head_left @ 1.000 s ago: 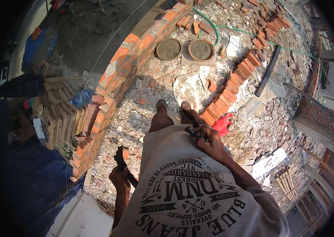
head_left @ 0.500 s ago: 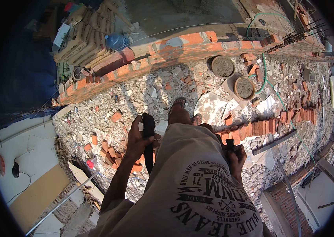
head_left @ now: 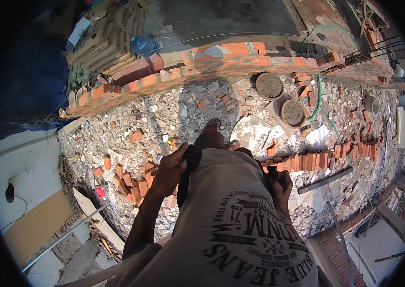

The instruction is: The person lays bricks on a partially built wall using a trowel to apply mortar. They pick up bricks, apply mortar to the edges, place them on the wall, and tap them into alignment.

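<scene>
My left hand (head_left: 168, 173) is closed on a wide black strap (head_left: 192, 158) beside my left hip; part of it hangs down behind the shirt's edge. On the other side of my body, my right hand (head_left: 281, 187) is closed around a small black piece that looks like a strap end or buckle (head_left: 273, 172). Whether the two black parts join is hidden by my grey-brown printed shirt (head_left: 241, 186). Below, my sandalled foot (head_left: 213, 125) stands on the rubble.
A low brick wall (head_left: 178, 76) curves ahead. Past it are stacked sacks (head_left: 102, 43) and a blue water bottle (head_left: 143, 45). Two mortar tubs (head_left: 269, 86) stand right, near a green hose (head_left: 319, 95). A brick row (head_left: 317, 161) and loose bricks (head_left: 133, 186) lie on the rubble.
My left hand has drawn in and the strap's upper end has come down toward my hip. My right hand keeps its hold beside my body. The view has shifted slightly.
</scene>
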Available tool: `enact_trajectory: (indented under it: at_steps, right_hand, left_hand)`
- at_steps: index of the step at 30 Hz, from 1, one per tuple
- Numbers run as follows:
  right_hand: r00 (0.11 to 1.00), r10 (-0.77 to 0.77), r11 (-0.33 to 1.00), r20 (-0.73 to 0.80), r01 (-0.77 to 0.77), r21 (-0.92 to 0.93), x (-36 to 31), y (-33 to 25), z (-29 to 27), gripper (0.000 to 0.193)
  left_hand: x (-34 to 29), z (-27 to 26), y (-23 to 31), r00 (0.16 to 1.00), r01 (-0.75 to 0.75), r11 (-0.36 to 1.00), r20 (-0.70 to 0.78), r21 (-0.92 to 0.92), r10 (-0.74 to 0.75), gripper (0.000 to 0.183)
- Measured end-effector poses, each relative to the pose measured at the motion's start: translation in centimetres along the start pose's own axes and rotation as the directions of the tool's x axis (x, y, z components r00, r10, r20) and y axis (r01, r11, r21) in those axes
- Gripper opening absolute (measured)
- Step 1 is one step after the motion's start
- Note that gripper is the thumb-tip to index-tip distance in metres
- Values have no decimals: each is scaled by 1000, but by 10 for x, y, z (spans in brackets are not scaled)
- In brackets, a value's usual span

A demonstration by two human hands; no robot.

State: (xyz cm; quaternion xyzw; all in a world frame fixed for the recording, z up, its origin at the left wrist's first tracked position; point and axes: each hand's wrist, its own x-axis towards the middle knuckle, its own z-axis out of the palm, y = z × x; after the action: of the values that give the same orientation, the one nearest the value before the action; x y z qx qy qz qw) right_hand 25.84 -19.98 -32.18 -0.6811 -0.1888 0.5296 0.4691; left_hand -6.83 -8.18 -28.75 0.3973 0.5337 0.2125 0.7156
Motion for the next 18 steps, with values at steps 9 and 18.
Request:
enact_trajectory:
  at_steps: [9,18]
  right_hand:
    - [997,18,1000,-77,-16,22,-5,1,-5,15]
    - [996,-66,992,65,73,-104,6,5,-13,24]
  left_hand:
    - [-8,-61,-65,889,52,981,-439,-186,-130,58]
    - [-23,-64,-99,828,-3,875,-491,-484,-269,32]
